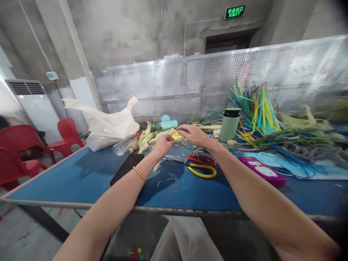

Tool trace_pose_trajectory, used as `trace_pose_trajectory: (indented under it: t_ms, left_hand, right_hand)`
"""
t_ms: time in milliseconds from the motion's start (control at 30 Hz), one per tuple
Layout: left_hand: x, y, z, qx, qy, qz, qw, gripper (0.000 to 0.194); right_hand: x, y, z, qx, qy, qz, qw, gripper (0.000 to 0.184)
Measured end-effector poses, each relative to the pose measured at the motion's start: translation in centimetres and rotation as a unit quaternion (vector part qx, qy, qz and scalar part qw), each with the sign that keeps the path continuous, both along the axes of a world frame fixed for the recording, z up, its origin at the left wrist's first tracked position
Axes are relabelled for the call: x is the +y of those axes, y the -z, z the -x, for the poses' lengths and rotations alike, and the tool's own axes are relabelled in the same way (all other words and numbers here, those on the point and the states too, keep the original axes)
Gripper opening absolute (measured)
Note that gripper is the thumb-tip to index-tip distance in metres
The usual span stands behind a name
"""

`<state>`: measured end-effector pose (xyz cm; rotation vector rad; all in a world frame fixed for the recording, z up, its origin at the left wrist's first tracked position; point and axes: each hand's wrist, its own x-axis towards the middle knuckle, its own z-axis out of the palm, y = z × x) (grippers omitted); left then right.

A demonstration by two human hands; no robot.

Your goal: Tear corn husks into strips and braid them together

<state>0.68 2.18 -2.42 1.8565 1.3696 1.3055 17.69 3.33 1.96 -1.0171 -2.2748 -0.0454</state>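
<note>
My left hand (164, 145) is closed in a pinch over the middle of the table. A pale strip of corn husk (157, 166) shows below it and seems to run up into the fingers, though the grip is partly hidden. My right hand (193, 135) is just to the right, its fingers stretched out and slightly bent toward the left one. Dry corn husks (146, 139) lie behind and left of my hands. A bright yellow piece (176, 135) shows between the hands. Nearer me, scissors (201, 166) with red and yellow handles rest on the blue table (174, 197).
A black phone-like slab (126, 168) lies under my left forearm. Beyond it are a clear bottle (123, 145) and a white plastic bag (112, 125). To the right stand a green tumbler (230, 127), a purple box (262, 171) and bundled colored strips (261, 112). A perforated metal panel (168, 87) closes the back.
</note>
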Motion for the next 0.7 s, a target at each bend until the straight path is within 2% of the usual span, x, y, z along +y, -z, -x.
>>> trace_pose_trajectory:
  t_ms: [67, 133, 200, 300, 333, 433, 500, 567, 633, 700]
  left_hand:
    - [0.1, 0.0, 0.0, 0.032, -0.005, -0.028, 0.999, 0.008]
    - [0.1, 0.0, 0.0, 0.043, -0.014, -0.04, 0.998, 0.008]
    - [0.0, -0.1, 0.1, 0.046, -0.028, -0.045, 0.998, 0.007]
    - [0.0, -0.2, 0.3, 0.056, -0.045, -0.051, 0.996, 0.006]
    - [0.1, -0.2, 0.4, 0.06, -0.049, -0.049, 0.996, 0.006]
    - [0.4, 0.0, 0.4, 0.039, -0.052, -0.026, 0.998, 0.007]
    - [0.4, 0.1, 0.3, -0.007, -0.044, 0.002, 0.999, 0.008]
    - [0.3, 0.1, 0.2, -0.069, -0.029, 0.04, 0.996, 0.011]
    - [0.0, -0.1, 0.0, -0.133, -0.009, 0.085, 0.987, 0.015]
    - [-0.2, -0.4, 0.0, -0.19, 0.016, 0.129, 0.973, 0.017]
  right_hand:
    - [-0.5, 0.0, 0.3, -0.024, -0.037, 0.059, 0.997, 0.029]
    - [-0.4, 0.1, -0.1, -0.035, -0.036, 0.087, 0.995, 0.026]
    - [0.2, 0.2, -1.0, -0.031, 0.011, 0.069, 0.997, 0.027]
    - [1.6, 0.1, -2.3, -0.065, 0.155, 0.016, 0.986, 0.023]
    - [1.9, 0.1, -2.6, -0.075, 0.183, 0.007, 0.98, 0.024]
    - [1.7, -0.2, -2.5, -0.063, 0.165, 0.008, 0.984, 0.025]
    - [0.8, -0.5, -2.1, -0.064, 0.142, 0.057, 0.986, 0.024]
    - [-0.2, -0.6, -1.7, -0.103, 0.104, 0.172, 0.974, 0.022]
    - [-1.1, -0.6, -1.5, -0.15, 0.073, 0.3, 0.939, 0.015]
    - [-1.7, -0.5, -1.3, -0.2, 0.079, 0.35, 0.912, 0.009]
